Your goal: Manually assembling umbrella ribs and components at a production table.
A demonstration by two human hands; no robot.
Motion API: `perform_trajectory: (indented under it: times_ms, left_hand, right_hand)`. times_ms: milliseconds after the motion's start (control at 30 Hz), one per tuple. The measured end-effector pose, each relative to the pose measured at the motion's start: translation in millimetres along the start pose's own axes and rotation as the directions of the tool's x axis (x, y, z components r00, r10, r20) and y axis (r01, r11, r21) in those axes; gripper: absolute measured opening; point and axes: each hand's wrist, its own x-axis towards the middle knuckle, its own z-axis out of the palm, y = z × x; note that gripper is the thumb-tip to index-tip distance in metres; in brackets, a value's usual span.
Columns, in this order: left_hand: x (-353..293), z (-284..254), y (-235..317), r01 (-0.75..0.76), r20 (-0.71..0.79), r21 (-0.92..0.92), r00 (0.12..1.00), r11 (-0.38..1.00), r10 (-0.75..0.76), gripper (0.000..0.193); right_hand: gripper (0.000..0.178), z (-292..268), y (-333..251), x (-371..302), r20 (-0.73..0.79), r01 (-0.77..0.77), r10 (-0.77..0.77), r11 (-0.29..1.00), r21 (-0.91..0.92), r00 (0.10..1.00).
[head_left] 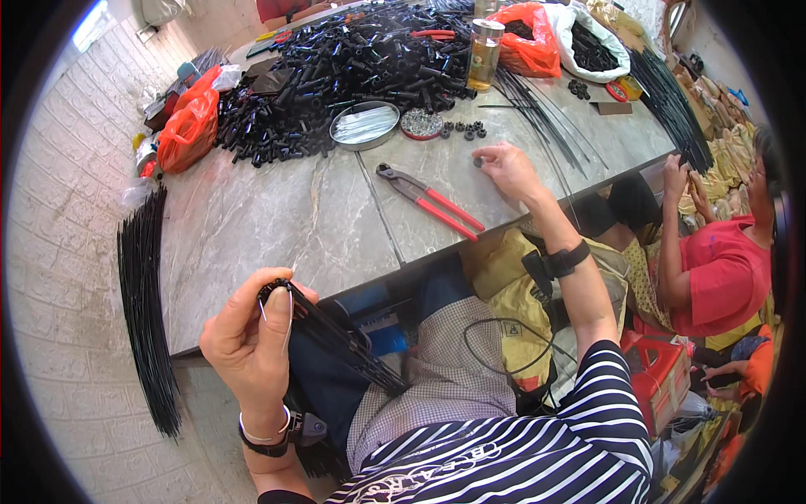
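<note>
My left hand is closed around the upper end of a bundle of thin black rods, which slants down over my lap. A thin pale wire sticks out by its thumb. Over the table, my right hand pinches a small black ring-like piece between thumb and fingertips. Several similar small black pieces lie just beyond it. Red-handled pincers rest on the table between my hands. Farther back are a round metal dish of thin whitish sticks and a red-rimmed round container of small metallic bits.
A large heap of black tubes covers the far table. Behind the small pieces stand a glass bottle and orange and white bags. Long black rods hang over the left edge. A person in red sits at right.
</note>
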Motion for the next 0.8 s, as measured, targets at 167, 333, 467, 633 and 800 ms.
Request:
perform_trajectory:
  times_ms: [167,333,467,633,800]
  left_hand:
    - [-1.0,-1.8,-0.3,-0.019,-0.002,0.006,1.0,1.0,0.019,0.017]
    - [-1.1,-0.2,1.8,-0.023,0.01,0.015,1.0,1.0,0.023,0.017]
    - [-2.0,1.9,3.1,-0.03,-0.006,0.009,1.0,1.0,0.03,0.017]
    - [-2.2,2.1,4.5,-0.024,-0.007,0.014,1.0,1.0,0.024,0.017]
    - [-3.1,2.1,4.6,-0.031,-0.015,0.013,0.999,0.999,0.032,0.017]
  right_hand:
    - [0.033,-1.5,7.9,0.0,0.017,-0.022,0.019,0.979,0.202,1.0]
    - [0.027,-2.9,9.9,-3.2,-0.081,-0.089,0.101,0.986,0.143,0.992]
    - [0.022,-3.2,0.0,-3.9,-0.144,-0.012,0.017,0.999,0.032,0.989]
    - [0.022,-4.4,-4.7,-3.9,-0.147,0.007,0.004,0.997,0.076,0.989]
    - [0.024,-5.3,-24.8,-7.0,-0.083,-0.125,0.118,0.988,-0.089,0.99]
